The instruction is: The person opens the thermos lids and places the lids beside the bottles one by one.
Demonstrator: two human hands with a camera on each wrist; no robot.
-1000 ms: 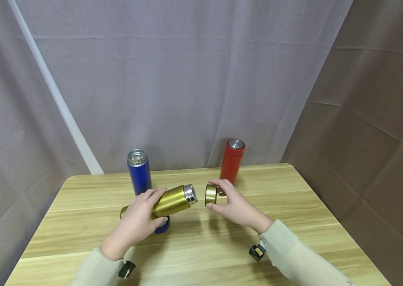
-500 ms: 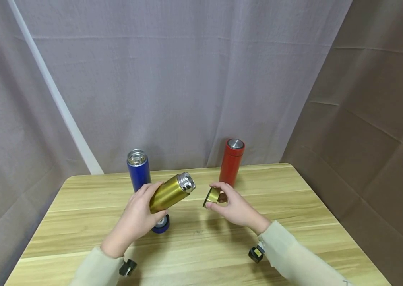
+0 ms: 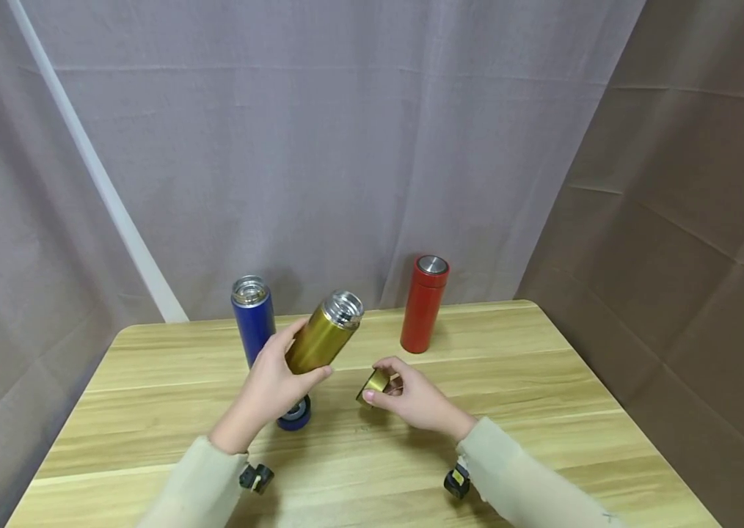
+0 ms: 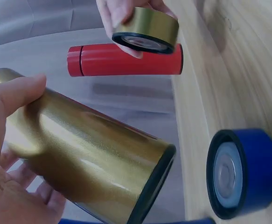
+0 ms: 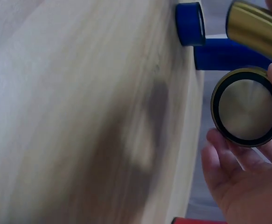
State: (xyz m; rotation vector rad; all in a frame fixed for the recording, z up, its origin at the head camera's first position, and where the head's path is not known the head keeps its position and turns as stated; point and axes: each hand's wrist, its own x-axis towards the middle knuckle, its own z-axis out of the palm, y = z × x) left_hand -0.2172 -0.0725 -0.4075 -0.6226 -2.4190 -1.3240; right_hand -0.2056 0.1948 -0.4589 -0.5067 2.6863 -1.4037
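Above the tabletop (image 3: 530, 418), the left hand (image 3: 271, 383) is gripping a tilted gold flask (image 3: 321, 341), the right hand (image 3: 414, 398) pinching a gold lid (image 3: 377, 381) apart from it. The left hand is partly hiding a lidless blue flask (image 3: 254, 325); an upturned blue lid (image 3: 296, 416) is lying nearby, a red flask (image 3: 422, 308) standing farther back.

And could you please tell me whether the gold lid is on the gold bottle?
No, the right hand holds the gold lid apart from the gold bottle, whose metal neck is bare.
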